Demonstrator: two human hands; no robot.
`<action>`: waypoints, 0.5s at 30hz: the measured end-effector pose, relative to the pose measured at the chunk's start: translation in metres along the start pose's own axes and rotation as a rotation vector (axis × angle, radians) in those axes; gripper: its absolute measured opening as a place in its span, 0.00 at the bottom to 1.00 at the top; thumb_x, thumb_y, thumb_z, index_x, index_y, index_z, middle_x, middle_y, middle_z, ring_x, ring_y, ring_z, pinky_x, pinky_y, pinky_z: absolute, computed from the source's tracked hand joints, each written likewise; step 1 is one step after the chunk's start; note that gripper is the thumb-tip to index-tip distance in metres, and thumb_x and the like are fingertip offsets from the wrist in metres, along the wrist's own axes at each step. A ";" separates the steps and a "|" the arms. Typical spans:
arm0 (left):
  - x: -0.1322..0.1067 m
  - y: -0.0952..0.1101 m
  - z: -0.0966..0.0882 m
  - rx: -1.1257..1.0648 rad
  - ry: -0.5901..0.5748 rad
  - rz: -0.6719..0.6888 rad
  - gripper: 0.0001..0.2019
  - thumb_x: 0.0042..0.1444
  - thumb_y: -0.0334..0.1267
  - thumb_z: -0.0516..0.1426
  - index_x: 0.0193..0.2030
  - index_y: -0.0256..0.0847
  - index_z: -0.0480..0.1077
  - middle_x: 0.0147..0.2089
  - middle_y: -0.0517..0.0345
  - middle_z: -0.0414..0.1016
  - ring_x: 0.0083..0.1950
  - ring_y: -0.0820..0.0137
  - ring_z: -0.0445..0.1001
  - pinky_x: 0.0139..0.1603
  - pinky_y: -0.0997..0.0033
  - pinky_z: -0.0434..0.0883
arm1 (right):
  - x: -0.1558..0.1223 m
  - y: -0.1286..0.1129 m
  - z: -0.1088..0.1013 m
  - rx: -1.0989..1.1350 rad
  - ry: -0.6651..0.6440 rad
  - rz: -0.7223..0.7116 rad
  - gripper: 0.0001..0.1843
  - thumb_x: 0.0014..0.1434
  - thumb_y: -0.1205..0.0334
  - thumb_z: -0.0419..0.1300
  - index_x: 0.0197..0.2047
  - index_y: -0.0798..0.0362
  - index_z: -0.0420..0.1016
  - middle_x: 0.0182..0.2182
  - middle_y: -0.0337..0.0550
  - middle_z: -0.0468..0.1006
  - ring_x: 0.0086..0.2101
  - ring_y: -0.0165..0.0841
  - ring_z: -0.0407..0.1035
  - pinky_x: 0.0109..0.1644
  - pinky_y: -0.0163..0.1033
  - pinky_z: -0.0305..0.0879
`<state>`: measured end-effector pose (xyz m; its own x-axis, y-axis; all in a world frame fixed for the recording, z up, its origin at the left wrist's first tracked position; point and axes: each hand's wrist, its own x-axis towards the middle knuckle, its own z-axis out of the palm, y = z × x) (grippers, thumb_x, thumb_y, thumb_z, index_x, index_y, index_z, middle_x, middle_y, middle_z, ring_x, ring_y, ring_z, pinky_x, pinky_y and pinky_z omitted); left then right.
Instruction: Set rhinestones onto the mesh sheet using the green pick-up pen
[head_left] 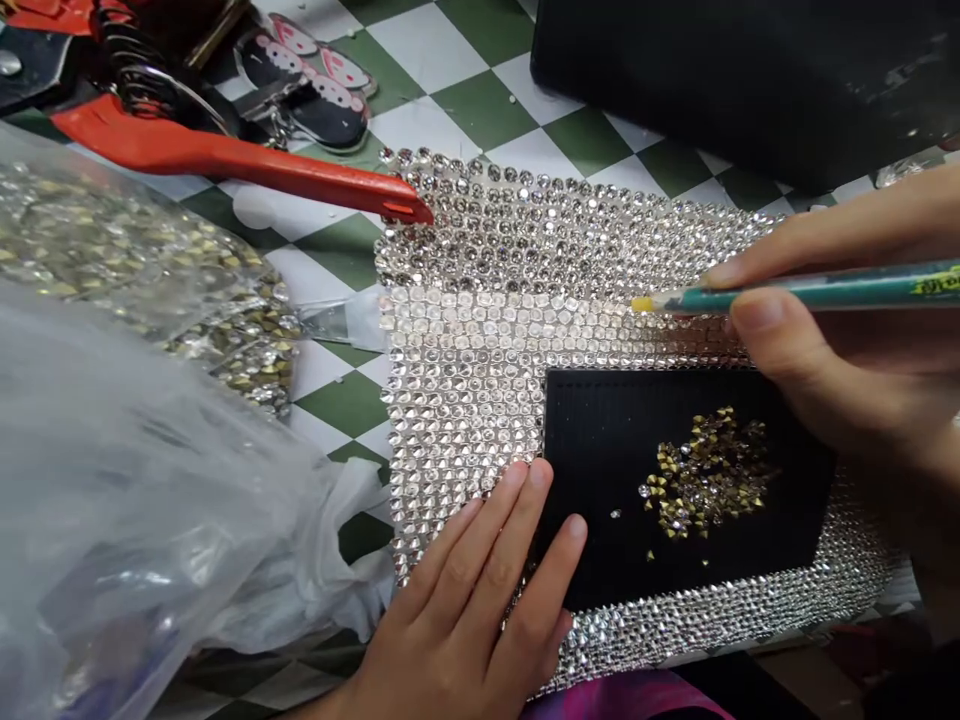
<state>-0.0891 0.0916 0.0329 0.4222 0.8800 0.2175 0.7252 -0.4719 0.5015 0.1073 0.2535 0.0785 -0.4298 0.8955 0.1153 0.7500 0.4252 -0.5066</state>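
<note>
A: Quick pass. Right hand (847, 360) pinches a green picker pen (810, 290) between thumb and forefinger, its yellow tip (642, 304) hovering low over the rhinestone panel (480, 300) near that panel's middle, or maybe touching; can't tell.

B: Left hand?

A: Left hand (480, 600) lies flat, fingers close together, pressing on the panel's near-left part, fingertips (536, 475) touching the left edge of the black tray (600, 460). It holds nothing.

B: Where are the loose stones?

A: A small heap of gold-backed rhinestones (709, 475) sits on the tray, right of its centre. The tray rests on the near half of the panel. A plastic bag of more stones (150, 270) is at the table's left edge, and red pliers (225, 150) lie at the far left, tip touching the panel's far-left corner.

B: How to do this step well?

A: My judgement: keep the left palm down so the panel doesn't shift, keep the pen steep, take one face-up stone at a time, seat it squarely in line with the rows, and don't nudge the tray.
</note>
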 end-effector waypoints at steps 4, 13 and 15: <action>0.000 0.001 0.000 0.008 -0.004 -0.005 0.18 0.57 0.36 0.52 0.54 0.32 0.64 0.63 0.39 0.53 0.63 0.59 0.56 0.61 0.63 0.56 | 0.000 0.001 0.000 0.001 -0.025 -0.050 0.03 0.52 0.63 0.59 0.33 0.46 0.69 0.31 0.33 0.74 0.29 0.24 0.66 0.33 0.34 0.68; 0.001 0.000 0.003 0.016 0.013 -0.012 0.17 0.58 0.38 0.51 0.53 0.34 0.65 0.63 0.41 0.54 0.63 0.61 0.57 0.61 0.65 0.55 | 0.001 -0.001 -0.002 0.080 -0.004 0.007 0.04 0.51 0.64 0.59 0.32 0.45 0.71 0.29 0.36 0.73 0.25 0.26 0.63 0.28 0.37 0.67; 0.000 0.000 0.002 0.016 0.017 -0.013 0.18 0.58 0.38 0.51 0.54 0.35 0.65 0.63 0.42 0.54 0.63 0.62 0.57 0.61 0.65 0.55 | 0.001 0.002 -0.004 0.132 -0.026 0.051 0.04 0.51 0.62 0.59 0.33 0.45 0.72 0.29 0.37 0.73 0.24 0.26 0.63 0.26 0.38 0.65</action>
<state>-0.0878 0.0918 0.0311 0.4033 0.8869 0.2252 0.7392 -0.4609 0.4911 0.1102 0.2556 0.0812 -0.4073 0.9110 0.0656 0.6994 0.3573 -0.6191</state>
